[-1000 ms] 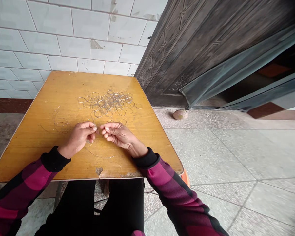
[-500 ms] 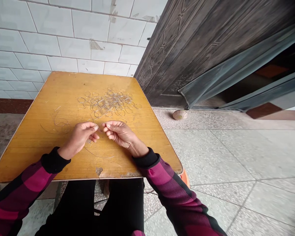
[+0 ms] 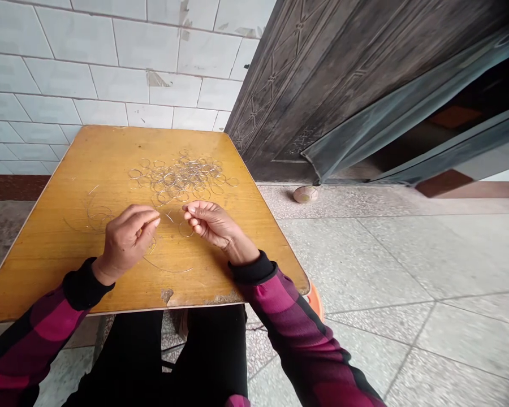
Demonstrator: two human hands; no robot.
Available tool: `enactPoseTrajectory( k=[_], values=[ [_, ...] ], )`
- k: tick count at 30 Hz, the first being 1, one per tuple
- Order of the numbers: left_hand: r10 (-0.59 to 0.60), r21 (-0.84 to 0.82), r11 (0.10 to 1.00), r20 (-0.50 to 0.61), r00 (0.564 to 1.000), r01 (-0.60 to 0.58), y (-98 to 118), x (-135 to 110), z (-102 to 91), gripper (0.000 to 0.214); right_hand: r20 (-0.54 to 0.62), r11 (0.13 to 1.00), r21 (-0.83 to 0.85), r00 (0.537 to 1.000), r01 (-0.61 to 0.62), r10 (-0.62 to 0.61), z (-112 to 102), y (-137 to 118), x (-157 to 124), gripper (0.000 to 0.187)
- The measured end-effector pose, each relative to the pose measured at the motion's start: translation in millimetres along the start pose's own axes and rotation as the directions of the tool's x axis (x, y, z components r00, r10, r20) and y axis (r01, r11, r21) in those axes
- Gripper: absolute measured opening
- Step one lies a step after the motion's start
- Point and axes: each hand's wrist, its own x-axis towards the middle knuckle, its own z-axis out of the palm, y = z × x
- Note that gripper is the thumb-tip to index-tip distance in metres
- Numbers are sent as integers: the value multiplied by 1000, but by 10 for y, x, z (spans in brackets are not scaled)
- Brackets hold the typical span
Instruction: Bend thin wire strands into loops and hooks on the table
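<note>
Both my hands hover over a yellow wooden table (image 3: 46,271), just below a tangled heap of thin wire rings (image 3: 182,178). My left hand (image 3: 129,240) is curled, its fingertips closed, and a fine curved wire (image 3: 167,269) runs out beneath it. My right hand (image 3: 212,223) pinches thumb to forefinger, right beside a single wire ring (image 3: 185,229). Whether that pinch holds a wire is too fine to see. Further left lies a small loose wire tangle (image 3: 99,216).
White tiles (image 3: 102,85) line the wall behind the table. A dark embossed door (image 3: 305,96) with a grey-green curtain (image 3: 390,113) stands to the right. A small round object (image 3: 305,194) sits on the speckled stone floor (image 3: 385,265). An orange stool edge (image 3: 316,299) shows at the table's right corner.
My hands have drawn apart, the left moving left and the right slightly right. A wire ring now shows between them. The whole view has shifted slightly.
</note>
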Motion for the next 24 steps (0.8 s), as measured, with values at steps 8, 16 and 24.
enactPoseTrajectory(
  k=[8, 16, 24],
  values=[
    [-234, -231, 902, 450, 862, 366, -239, 138, 25, 16, 90, 995, -77, 993, -63, 70, -19, 23, -10, 20],
    [-331, -346, 678, 644, 689, 649, -196, 92, 102, 17, 69, 998, -35, 996, -51, 53, 18, 41, 10, 18],
    [-525, -620, 471, 375, 764, 628, -156, 93, 199, 20, -15, 996, 68, 999, 49, -48, 32, 78, 32, 11]
  ],
)
